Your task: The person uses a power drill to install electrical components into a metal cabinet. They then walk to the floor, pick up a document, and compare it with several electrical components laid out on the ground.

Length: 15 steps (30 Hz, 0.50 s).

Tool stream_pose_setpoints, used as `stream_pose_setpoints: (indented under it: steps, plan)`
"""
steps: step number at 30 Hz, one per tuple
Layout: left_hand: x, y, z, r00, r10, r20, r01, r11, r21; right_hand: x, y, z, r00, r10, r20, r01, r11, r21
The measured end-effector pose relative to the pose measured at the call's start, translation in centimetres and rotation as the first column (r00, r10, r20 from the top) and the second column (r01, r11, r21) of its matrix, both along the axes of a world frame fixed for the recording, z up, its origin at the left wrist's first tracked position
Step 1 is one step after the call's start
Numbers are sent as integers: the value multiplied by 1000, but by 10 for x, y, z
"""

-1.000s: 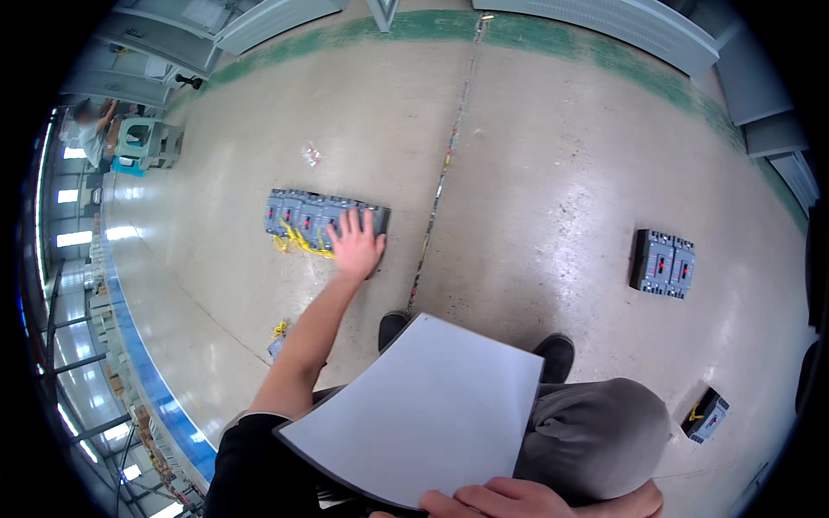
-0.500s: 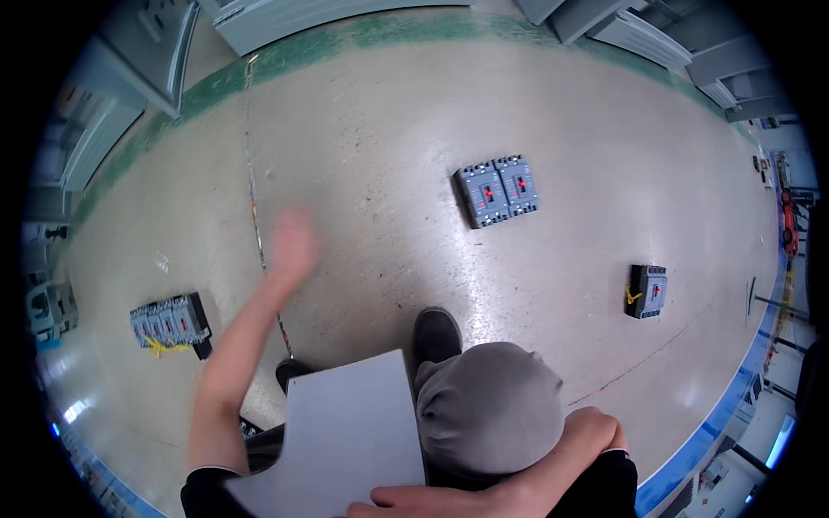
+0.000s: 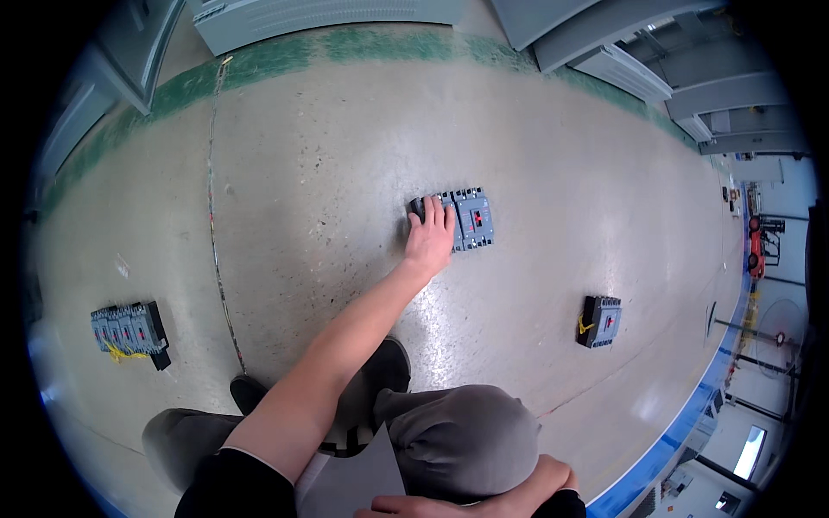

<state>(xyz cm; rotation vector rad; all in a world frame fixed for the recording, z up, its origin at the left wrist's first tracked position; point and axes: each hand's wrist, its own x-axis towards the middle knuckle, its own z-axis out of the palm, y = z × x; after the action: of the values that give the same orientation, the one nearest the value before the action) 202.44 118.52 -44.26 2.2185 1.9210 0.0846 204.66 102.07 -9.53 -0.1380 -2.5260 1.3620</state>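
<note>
On the floor ahead, two grey moulded-case circuit breakers point(image 3: 476, 219) sit side by side, each dark-sided with a red toggle. My left hand point(image 3: 429, 240) reaches over the left one, thumb at its left side and fingers bent across its face, covering most of it. That breaker still rests on the floor. At the bottom edge my right hand point(image 3: 413, 505) lies across my lap at the lower end of a flat white board point(image 3: 358, 476), thumb over it. Its other fingers are mostly cut off by the picture's edge.
Another circuit breaker point(image 3: 602, 322) with yellow wire stands at the right. A row of several breakers point(image 3: 129, 331), also with yellow wires, is at the left. Grey metal cabinets point(image 3: 328, 19) line the far side behind a green floor stripe point(image 3: 380, 47). My knee point(image 3: 471, 439) rises in front.
My left hand has swung right from over bare floor onto the left breaker of the pair. The white board has sunk lower in view, and the view has shifted. My right hand stays low.
</note>
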Motion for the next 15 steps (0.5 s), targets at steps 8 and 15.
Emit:
stream_pose_setpoints:
  steps: [8,15]
  plan:
    - [-94,-77,10,947,-239,-213,265,958,106,-29,5,8,975,212,65,-212,977,-10]
    - [-289,-243,33,983,-173,66,181,972,-152,-62,-4,3,940,332,76,-331,943,-24]
